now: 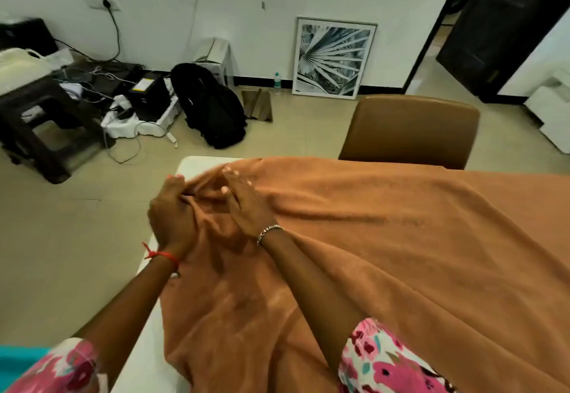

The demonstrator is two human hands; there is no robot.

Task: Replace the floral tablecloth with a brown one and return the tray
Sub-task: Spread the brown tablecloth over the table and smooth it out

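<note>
The brown tablecloth (385,254) lies rumpled over the white table (197,166), filling the view from the centre out toward three, four and six o'clock; a bare strip of tabletop shows along the cloth's left edge, from eleven o'clock down to seven o'clock; loose folds bunch at about six o'clock. The left hand (171,215), just left of centre toward ten o'clock, has its fingers curled round a raised fold near the cloth's far-left corner and is clamped on it; a red thread (160,255) circles that wrist. The right hand (246,204) lies just beside it at the centre, fingers straight and apart, resting flat on the cloth with the fingertips (229,172) pointing toward twelve o'clock, gripping nothing that can be seen; a beaded bracelet (269,232) sits on that wrist. Both forearms come in from six o'clock out of pink floral sleeves (382,365). At one o'clock a tan chair (410,129) stands just beyond the table's far edge; at twelve o'clock a framed leaf print (334,56) leans on the white wall, with a small water bottle (277,80) just to its left; at eleven o'clock a black backpack (209,105) slumps on the floor; at ten o'clock a dark stool (46,121) stands near tangled cables (123,133)
</note>
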